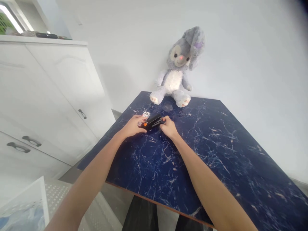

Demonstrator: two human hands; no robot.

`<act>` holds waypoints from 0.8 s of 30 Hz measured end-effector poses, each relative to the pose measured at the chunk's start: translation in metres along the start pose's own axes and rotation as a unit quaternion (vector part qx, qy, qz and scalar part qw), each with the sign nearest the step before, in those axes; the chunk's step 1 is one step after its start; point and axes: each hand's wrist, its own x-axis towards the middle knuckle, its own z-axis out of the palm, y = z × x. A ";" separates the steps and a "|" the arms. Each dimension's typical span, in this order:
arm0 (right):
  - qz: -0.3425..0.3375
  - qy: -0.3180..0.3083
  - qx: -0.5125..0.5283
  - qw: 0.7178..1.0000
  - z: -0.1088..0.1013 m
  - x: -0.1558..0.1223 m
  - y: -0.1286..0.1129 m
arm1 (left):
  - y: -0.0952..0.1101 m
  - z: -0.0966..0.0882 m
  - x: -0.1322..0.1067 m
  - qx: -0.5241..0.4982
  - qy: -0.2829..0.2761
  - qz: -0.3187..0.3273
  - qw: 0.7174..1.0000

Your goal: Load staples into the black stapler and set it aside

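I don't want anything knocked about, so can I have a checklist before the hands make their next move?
1. Left hand on the black case: ok.
2. Right hand at the case's other end: ok.
3. White box well clear of the left hand: not ok, it's right by the fingers.
4. Toy out of the way: ok, it sits behind the case.
5. Right fingers gripping firmly: cannot tell, too small.

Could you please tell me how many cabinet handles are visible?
3: right handle, nearest the table; middle handle, farther left; leftmost handle, slightly lower. More may be hidden.
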 end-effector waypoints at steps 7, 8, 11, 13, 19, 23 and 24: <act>-0.008 -0.010 0.004 1.000 0.014 -0.010 -0.019 | -0.002 -0.001 0.000 0.002 0.011 0.013 1.000; -0.006 0.000 0.008 1.000 0.015 -0.010 -0.019 | -0.003 -0.005 -0.001 0.002 0.013 0.015 1.000; -0.016 0.036 0.008 0.999 0.017 -0.009 -0.015 | -0.011 -0.017 -0.003 0.025 0.035 0.015 0.999; -0.020 0.045 0.001 0.999 0.017 -0.009 -0.013 | -0.018 -0.020 -0.004 0.058 0.036 0.012 0.998; -0.011 0.035 0.004 0.999 0.015 -0.011 -0.014 | -0.017 -0.018 -0.003 0.107 0.009 0.025 0.994; -0.008 0.035 0.008 0.999 0.013 -0.011 -0.014 | -0.001 -0.037 -0.010 0.066 0.051 -0.019 0.996; -0.007 0.033 0.008 0.999 0.013 -0.011 -0.014 | 0.002 -0.042 -0.012 0.070 0.031 -0.027 0.997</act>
